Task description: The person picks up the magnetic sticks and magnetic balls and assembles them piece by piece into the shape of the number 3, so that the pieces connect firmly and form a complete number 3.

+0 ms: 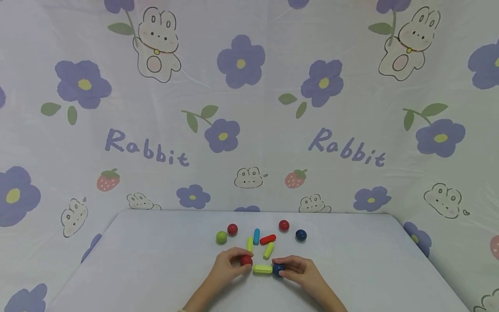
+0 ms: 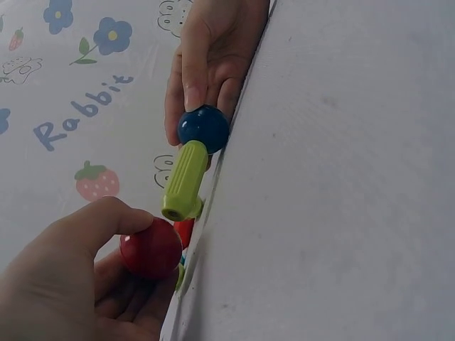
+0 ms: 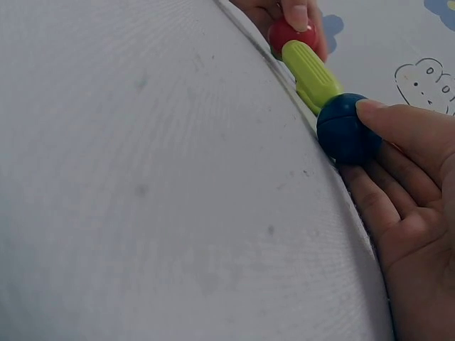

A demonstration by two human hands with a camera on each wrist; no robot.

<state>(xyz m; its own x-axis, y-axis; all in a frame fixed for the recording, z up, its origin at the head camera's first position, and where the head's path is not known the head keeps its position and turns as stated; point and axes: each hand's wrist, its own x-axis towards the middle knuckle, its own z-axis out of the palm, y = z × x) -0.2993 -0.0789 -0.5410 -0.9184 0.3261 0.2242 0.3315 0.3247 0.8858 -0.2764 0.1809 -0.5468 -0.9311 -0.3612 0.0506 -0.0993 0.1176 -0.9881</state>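
Observation:
Between thumb and fingers, my left hand (image 1: 229,263) pinches a glossy red ball (image 1: 246,261). My right hand (image 1: 301,270) grips a dark blue ball (image 1: 278,270) the same way. A ribbed yellow-green rod (image 1: 263,269) meets the blue ball at one end. In the left wrist view, a small gap separates the rod's other end, which has a hole, from the red ball (image 2: 151,249). A second yellow-green rod (image 1: 250,243) lies just beyond the left fingertips; whether it touches the red ball cannot be told.
Beyond the hands lie a blue rod (image 1: 256,236), a red rod (image 1: 268,239) and another yellow-green rod (image 1: 268,251). A green ball (image 1: 221,237) and a red ball (image 1: 232,229) sit back left. Another red ball (image 1: 283,225) and a dark blue ball (image 1: 301,235) are back right on the white table (image 1: 156,260).

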